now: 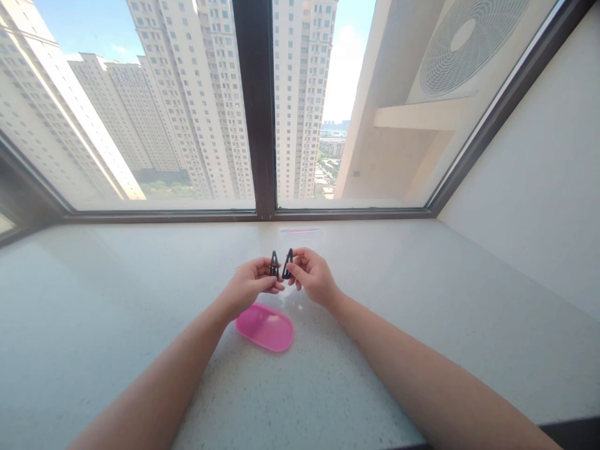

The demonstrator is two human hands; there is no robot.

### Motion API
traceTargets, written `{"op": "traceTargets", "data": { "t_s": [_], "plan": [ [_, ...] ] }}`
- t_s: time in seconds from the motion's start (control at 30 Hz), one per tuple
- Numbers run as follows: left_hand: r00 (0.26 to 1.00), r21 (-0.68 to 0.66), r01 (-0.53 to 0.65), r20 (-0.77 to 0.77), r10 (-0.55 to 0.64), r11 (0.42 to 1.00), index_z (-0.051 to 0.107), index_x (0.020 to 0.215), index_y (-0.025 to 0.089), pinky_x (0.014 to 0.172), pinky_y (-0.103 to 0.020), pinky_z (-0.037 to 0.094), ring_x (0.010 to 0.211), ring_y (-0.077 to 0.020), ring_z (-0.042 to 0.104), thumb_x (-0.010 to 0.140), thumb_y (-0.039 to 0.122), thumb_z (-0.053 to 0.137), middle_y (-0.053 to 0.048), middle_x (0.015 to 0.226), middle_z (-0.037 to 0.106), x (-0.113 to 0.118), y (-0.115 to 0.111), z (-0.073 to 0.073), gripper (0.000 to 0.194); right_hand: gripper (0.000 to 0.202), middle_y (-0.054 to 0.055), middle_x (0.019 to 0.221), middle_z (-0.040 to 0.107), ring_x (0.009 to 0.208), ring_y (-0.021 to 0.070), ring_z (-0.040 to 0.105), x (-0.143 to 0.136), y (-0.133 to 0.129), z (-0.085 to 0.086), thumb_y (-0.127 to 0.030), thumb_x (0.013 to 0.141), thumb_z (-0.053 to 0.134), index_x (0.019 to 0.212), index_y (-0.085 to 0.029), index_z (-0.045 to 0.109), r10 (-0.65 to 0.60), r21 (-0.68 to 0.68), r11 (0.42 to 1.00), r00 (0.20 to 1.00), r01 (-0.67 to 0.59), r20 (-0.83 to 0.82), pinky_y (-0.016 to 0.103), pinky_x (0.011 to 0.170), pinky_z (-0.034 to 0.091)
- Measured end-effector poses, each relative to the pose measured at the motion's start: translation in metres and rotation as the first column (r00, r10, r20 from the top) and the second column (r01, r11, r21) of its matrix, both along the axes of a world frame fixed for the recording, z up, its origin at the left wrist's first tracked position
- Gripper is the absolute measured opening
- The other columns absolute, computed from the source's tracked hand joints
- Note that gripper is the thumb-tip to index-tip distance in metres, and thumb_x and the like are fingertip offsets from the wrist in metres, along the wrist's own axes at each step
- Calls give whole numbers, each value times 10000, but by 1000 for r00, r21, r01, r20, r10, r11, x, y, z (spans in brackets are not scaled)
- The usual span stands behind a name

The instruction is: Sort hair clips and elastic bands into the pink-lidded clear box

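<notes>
The left hand (248, 285) pinches a dark clip (274, 265) in its fingers; the right hand (315, 276) grips a second clip (287, 265) beside it. A pink tray (269, 329) lies on the sill (117, 300).

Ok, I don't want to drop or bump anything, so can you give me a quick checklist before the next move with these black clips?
1. Left hand has a grip on its black clip: ok, held in the fingers.
2. Right hand has a grip on the other black clip: ok, pinched in the fingers.
3. Clips clear of each other: ok, a narrow gap shows between them.
4. Clips snapped open or shut: cannot tell, too small here.
5. Pink dish resting on the pale sill: ok.
6. Left wrist clear of the dish: cannot tell, it overlaps the dish's edge in this view.
</notes>
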State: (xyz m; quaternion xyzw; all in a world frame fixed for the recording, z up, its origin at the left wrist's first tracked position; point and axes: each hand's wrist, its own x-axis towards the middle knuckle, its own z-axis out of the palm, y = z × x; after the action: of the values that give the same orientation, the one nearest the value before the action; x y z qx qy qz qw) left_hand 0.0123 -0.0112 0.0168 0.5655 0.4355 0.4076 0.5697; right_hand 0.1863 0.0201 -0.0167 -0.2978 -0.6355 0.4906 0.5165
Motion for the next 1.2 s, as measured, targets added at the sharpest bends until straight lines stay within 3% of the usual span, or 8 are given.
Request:
{"op": "traceTargets", "data": {
  "t_s": [0.3,0.43,0.57,0.8,1.0,1.2],
  "plan": [
    [996,-47,86,-5,-86,995,643,957,116,732,-307,535,772,-191,685,748,204,624,-92,859,712,1,0,-3,228,445,-70,645,494,429,66,493,-2,-1,4,-221,730,649,1120,-177,439,80,-46,995,992,-84,-93,183,380,398],
    [995,-48,97,-12,-98,994,657,1013,118,775,-319,537,795,-197,692,778,248,621,-89,820,724,1,0,-4,271,375,-46,676,504,466,76,514,-2,0,2,-206,725,649,1058,-159,484,78,-31,996,995,-80,-62,179,369,399],
    [992,-17,124,-23,-125,992,669,1050,130,810,-332,535,836,-203,688,807,300,608,-92,860,729,1,0,-4,302,344,-33,729,498,499,87,543,-3,1,-1,-234,752,628,1057,-175,481,71,-45,996,996,-74,-61,211,398,476],
    [991,23,96,-93,-93,995,715,973,128,772,-335,534,796,-203,672,793,348,625,-85,825,726,0,4,-8,298,358,36,947,512,592,107,608,-2,1,0,-288,755,631,1069,-186,493,71,-97,992,994,-79,-85,263,452,552],
    [971,106,117,-220,-92,987,721,924,134,670,-286,488,687,-158,598,803,374,606,-56,740,677,-5,4,-7,292,283,8,849,526,613,118,621,-1,1,1,-317,770,632,991,-182,520,52,-122,990,988,-70,-146,313,545,585],
    [968,118,14,-249,16,993,691,763,113,598,-258,431,593,-129,532,827,397,560,-27,599,601,-6,4,-3,319,219,-20,655,529,589,140,608,1,3,1,-296,756,653,863,-164,515,12,-78,997,996,-19,-90,264,475,540]
  ]
}}
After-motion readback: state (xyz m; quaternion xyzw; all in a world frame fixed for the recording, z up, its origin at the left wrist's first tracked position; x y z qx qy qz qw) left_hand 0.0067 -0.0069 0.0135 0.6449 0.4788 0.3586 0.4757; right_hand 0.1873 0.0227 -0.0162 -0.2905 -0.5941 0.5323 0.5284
